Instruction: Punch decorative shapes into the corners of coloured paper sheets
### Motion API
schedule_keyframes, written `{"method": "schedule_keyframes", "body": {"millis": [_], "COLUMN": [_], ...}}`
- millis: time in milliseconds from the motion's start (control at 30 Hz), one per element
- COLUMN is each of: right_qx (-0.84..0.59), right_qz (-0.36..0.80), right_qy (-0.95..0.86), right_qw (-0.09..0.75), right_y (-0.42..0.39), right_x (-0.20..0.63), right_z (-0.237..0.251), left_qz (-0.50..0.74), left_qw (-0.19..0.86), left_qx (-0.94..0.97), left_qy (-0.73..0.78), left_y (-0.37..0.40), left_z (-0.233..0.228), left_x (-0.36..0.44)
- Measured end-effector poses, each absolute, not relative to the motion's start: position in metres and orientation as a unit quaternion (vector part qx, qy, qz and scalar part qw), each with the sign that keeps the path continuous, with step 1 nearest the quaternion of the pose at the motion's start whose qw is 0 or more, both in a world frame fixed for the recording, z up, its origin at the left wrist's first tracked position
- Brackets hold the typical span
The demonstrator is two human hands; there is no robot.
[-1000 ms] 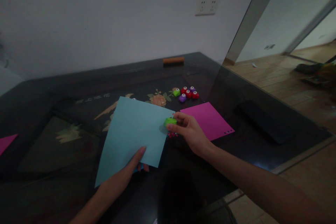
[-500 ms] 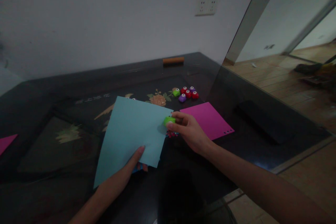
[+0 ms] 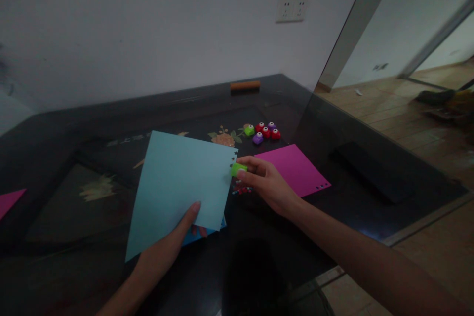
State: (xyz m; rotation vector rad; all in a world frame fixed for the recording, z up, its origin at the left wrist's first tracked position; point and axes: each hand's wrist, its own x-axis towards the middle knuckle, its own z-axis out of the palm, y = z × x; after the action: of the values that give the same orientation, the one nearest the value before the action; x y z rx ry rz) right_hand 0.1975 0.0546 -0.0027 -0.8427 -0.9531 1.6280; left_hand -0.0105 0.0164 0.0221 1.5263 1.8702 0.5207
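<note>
**Green punch pinched at the blue sheet's right edge**

The right hand (image 3: 268,185) pinches a small green punch (image 3: 239,169) between thumb and fingers (image 3: 249,162), the punch sitting just at the right edge of the light blue paper (image 3: 177,182), near its upper corner. 2 small notches show in that edge just above the punch. The left hand (image 3: 174,247) grips the sheet's lower edge, thumb on top and the other fingers curled beneath, holding it tilted above the counter (image 3: 74,158). A darker blue sheet (image 3: 202,234) peeks out under the lower right corner.

Right of the punch, a magenta sheet (image 3: 292,168) lies flat, close to the right hand; tiny paper bits (image 3: 242,190) lie under the hand. Further back, 5 spare punches (image 3: 263,131) cluster well apart, with bare dark counter left of the sheet.

The right forearm reaches in from the lower right, wrist slightly bent; the left comes up from below
</note>
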Motion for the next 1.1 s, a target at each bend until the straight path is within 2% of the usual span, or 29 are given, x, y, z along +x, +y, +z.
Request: {"method": "schedule_keyframes", "body": {"millis": [500,900,1100], "right_qx": [-0.354,-0.401,-0.448], "right_qz": [0.709,0.653,0.583], "right_qy": [-0.374,-0.416,-0.468], "right_qw": [0.481,0.49,0.49], "right_y": [0.068,0.069,0.074], "right_x": [0.211,0.214,0.218], "right_z": [-0.001,0.008,0.001], "left_qz": [0.226,0.231,0.228], "left_qw": [0.295,0.314,0.307], "left_qx": [0.597,0.59,0.592], "left_qy": [0.711,0.707,0.71], "left_y": [0.022,0.024,0.024], "left_z": [0.006,0.007,0.007], "left_x": [-0.022,-0.021,-0.022]}}
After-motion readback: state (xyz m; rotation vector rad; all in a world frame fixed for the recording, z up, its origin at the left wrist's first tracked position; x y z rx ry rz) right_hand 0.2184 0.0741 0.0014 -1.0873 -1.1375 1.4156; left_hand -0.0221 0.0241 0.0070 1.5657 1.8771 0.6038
